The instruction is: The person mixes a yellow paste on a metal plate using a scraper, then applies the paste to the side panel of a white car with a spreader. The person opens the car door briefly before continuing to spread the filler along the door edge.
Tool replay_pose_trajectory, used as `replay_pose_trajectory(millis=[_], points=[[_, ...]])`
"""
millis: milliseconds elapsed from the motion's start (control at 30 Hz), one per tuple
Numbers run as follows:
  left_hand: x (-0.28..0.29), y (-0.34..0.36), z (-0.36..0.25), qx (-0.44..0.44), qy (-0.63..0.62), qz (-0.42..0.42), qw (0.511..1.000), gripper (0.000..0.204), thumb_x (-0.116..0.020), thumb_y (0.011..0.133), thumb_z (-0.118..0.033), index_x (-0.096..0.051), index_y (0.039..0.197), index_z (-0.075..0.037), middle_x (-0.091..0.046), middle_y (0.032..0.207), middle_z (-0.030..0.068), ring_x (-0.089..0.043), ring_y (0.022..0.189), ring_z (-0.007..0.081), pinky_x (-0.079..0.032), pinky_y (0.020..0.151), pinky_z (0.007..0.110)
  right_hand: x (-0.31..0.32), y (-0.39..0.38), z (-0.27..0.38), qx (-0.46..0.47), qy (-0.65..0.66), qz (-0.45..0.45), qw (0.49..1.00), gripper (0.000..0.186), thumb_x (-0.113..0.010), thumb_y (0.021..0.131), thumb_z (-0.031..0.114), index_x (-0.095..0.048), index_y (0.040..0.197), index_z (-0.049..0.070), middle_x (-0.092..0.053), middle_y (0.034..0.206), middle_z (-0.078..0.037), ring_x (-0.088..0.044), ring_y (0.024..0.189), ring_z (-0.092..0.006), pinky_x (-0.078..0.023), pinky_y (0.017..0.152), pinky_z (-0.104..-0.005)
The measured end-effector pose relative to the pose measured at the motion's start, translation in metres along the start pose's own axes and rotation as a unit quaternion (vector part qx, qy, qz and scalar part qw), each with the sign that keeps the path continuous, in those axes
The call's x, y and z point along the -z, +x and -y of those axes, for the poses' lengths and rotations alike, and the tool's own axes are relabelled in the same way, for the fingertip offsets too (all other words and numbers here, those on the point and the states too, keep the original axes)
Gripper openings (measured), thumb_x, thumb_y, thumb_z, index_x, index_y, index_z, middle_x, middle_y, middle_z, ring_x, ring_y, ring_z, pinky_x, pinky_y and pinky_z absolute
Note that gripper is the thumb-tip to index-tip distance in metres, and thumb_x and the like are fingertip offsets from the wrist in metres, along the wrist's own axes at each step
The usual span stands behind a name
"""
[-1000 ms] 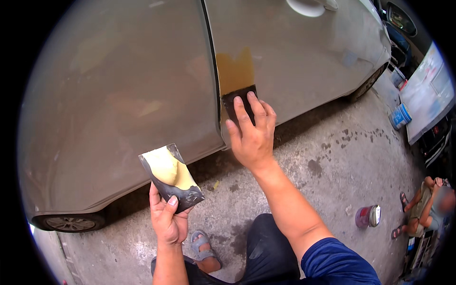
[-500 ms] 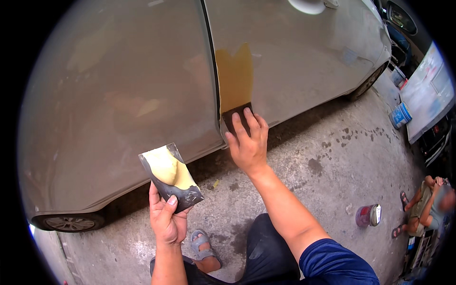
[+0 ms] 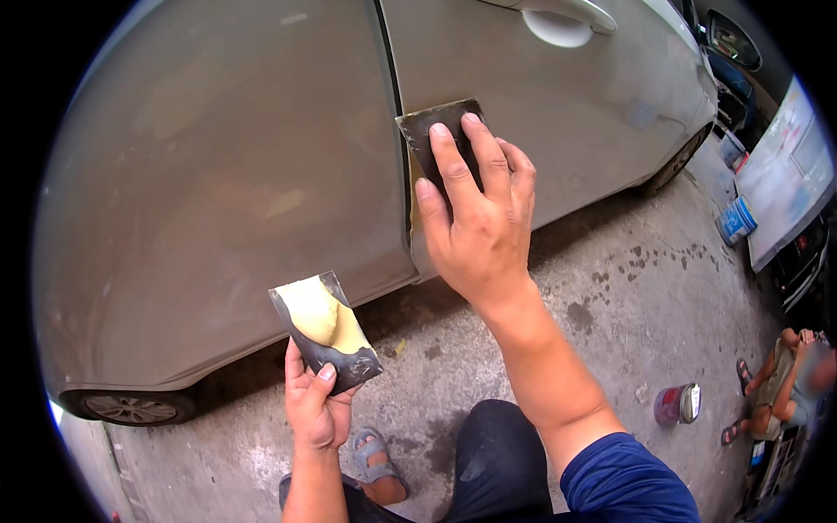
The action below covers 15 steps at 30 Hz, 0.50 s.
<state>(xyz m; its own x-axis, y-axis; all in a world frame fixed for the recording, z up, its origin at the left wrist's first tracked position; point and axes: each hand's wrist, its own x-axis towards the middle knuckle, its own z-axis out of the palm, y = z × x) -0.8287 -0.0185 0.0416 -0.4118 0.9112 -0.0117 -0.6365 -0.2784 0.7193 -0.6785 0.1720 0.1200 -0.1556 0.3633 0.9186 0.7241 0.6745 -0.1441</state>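
Raised higher along the car door point(image 3: 575, 131) since half a second ago, your right grip point(image 3: 479, 222) holds a dark spreader point(image 3: 440, 118) beneath its fingertips. Lower and to the left, your left grip point(image 3: 319, 408) clasps a dark plate point(image 3: 356, 370) by its near end, pale-yellow paste point(image 3: 311, 309) heaped just beyond the thumb. A pale door handle point(image 3: 580, 13) sits above the right grip.

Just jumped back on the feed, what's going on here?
A person is working at the side of a car. Their left hand holds a dark flat plate carrying a mound of pale yellow paste. Their right hand holds a dark spreader at the door with the handle, beside the panel gap; whether it touches is unclear. A thin yellowish strip shows beside it. A tin stands on the floor.
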Motion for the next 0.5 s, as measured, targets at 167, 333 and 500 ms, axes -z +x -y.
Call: replay_pose_trajectory(millis=[167,333,500], points=[[0.006,0.002,-0.001,-0.005,-0.009,0.01,1.0,0.064,-0.052,0.085,0.005,-0.029,0.144,-0.007,-0.047,0.135,0.0193,-0.052,0.121,0.0365,-0.049,0.096,0.055,-0.011,0.004,0.0,-0.001,-0.004,-0.003,1.0,0.047,-0.07,0.077,0.019,-0.061,0.123,0.014,-0.048,0.133,-0.011,-0.043,0.11,-0.0374,-0.043,0.083,-0.0475],[0.009,0.002,-0.003,-0.008,-0.008,0.001,1.0,0.062,-0.051,0.085,0.004,-0.031,0.143,-0.008,-0.046,0.136,0.0184,-0.052,0.122,0.0359,-0.049,0.096,0.054,-0.023,-0.03,-0.007,-0.019,0.027,0.014,0.999,0.046,-0.07,0.077,0.018,-0.062,0.122,0.013,-0.048,0.134,-0.012,-0.044,0.11,-0.0383,-0.042,0.088,-0.0485],[0.011,0.003,-0.003,-0.002,-0.007,-0.006,1.0,0.061,-0.051,0.085,0.004,-0.032,0.142,-0.008,-0.047,0.136,0.0172,-0.052,0.122,0.0354,-0.049,0.097,0.054,-0.036,-0.061,-0.014,-0.022,0.04,0.018,0.999,0.047,-0.072,0.076,0.017,-0.062,0.122,0.011,-0.048,0.134,-0.014,-0.044,0.11,-0.0396,-0.041,0.091,-0.0486]])
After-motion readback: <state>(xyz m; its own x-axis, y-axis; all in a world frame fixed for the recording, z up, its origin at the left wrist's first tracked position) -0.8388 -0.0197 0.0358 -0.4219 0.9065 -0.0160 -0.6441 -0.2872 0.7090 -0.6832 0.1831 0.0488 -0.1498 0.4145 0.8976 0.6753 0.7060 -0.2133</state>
